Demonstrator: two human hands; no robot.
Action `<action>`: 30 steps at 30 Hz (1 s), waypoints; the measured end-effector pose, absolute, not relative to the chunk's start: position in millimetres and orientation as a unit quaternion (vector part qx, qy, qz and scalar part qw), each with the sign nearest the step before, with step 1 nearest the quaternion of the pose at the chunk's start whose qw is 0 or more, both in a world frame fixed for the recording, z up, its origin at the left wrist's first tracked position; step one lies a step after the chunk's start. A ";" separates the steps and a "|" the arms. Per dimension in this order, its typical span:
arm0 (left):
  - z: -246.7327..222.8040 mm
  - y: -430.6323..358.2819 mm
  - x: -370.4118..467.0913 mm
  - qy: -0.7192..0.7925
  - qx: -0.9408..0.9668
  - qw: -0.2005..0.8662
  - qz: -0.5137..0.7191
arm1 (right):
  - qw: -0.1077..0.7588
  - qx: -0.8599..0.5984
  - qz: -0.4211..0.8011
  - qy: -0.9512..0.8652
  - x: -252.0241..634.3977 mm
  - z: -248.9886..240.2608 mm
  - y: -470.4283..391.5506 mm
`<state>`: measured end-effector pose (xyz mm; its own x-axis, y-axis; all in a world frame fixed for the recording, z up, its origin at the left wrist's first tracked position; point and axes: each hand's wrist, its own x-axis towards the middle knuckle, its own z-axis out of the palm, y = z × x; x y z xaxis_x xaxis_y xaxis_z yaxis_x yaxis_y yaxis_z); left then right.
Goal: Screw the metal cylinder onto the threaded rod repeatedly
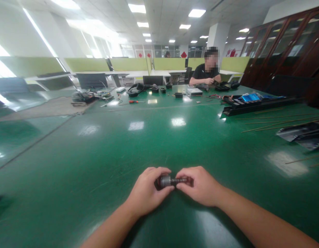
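Between my two hands, low over the green tabletop, lies a metal cylindrical part with a stepped shaft (165,181). Its thick end is silver and dark; the narrower shaft points right. My left hand (147,186) curls around the thick end, thumb below and fingers above. At the shaft end, my right hand (200,186) pinches with thumb and fingers. The fingers partly cover both ends of the part, and I cannot tell its exact kind.
The green table (118,148) stretches ahead. An orange-handled screwdriver (133,101) and small black boxes lie farther back. To the right are a long black tray (239,108), thin rods (273,123) and dark metal pieces (304,133). A person (205,73) sits across, handling something dark.
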<state>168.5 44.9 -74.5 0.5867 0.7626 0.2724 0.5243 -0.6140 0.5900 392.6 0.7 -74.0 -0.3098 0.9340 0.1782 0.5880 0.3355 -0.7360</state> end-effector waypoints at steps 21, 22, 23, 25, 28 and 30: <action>-73.1 45.4 168.8 0.373 0.861 0.235 0.254 | 0.318 -0.502 0.283 -0.753 394.7 -74.7 0.8; -72.7 45.3 168.9 0.373 0.861 0.234 0.255 | 0.318 -0.502 0.284 -0.752 394.9 -75.0 1.0; -72.2 45.2 168.8 0.373 0.861 0.234 0.256 | 0.319 -0.502 0.285 -0.751 395.0 -75.2 1.3; -71.3 44.9 168.6 0.372 0.860 0.234 0.258 | 0.323 -0.503 0.285 -0.750 395.3 -75.5 2.1; -71.6 44.8 168.0 0.374 0.859 0.234 0.262 | 0.329 -0.507 0.284 -0.745 395.5 -76.0 3.4; -72.8 45.0 167.7 0.376 0.857 0.232 0.265 | 0.331 -0.508 0.286 -0.742 395.8 -76.6 4.0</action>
<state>167.7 45.0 -72.8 0.5758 0.7681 0.2801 0.5217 -0.6090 0.5975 395.8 4.0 -76.6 -0.2645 0.9435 0.1995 0.5653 0.3193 -0.7606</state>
